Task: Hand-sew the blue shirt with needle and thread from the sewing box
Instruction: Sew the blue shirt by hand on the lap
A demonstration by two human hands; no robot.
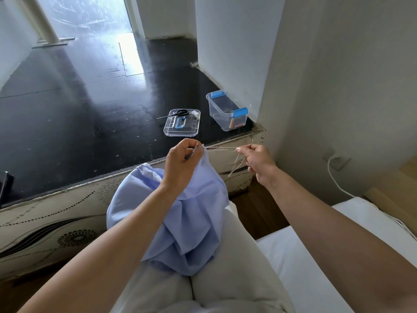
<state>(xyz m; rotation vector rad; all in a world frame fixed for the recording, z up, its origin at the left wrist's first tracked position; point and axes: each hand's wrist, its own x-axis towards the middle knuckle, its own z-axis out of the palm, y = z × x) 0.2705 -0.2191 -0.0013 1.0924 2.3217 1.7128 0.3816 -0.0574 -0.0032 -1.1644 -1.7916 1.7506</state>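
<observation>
Grips a raised fold of the blue shirt [187, 222] in curled left hand [180, 163] fingers [192, 148], nearside of the sewing box [217, 115]. Pinches the thread [221, 148] taut in right hand [257, 161] fingers, also nearside of that box.

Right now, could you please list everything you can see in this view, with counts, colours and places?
blue shirt: one, light blue, bunched on the lap.
thread: one length, pale, taut between both hands.
sewing box: one, clear with blue latches, on the table by the wall.
box lid: one, clear with blue handle, left of the box.
scissors: one pair, black handles, across the lid's far edge.
thread spool: one, white, lid's far right corner.
table: one, black top, ahead of the knees.
cable: one, white, by the right wall.
left hand: pinches the shirt's top edge.
right hand: pinches the thread.
</observation>
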